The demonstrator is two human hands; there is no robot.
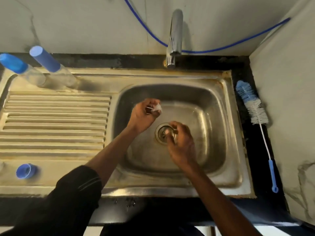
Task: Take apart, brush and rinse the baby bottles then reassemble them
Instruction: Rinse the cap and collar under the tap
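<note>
My left hand (144, 116) pinches a small clear teat (157, 109) over the sink (226, 103). My right hand (181, 145) curls above the drain (161, 133); whether it holds anything I cannot tell. The brush (254, 108) lies right of the basin, handle toward me, nearer my right hand. Two capped bottles (34, 72) stand far left.

This is a home kitchen: a stainless steel sink (170, 92) with a ribbed drainboard (54, 123) at the left sits in a dark bench (245, 70), under a chrome tap (174, 38) at top centre. Pale marbled wall tiles (85, 23) rise behind, and capped baby bottles (45, 59) stand at upper left.
</note>
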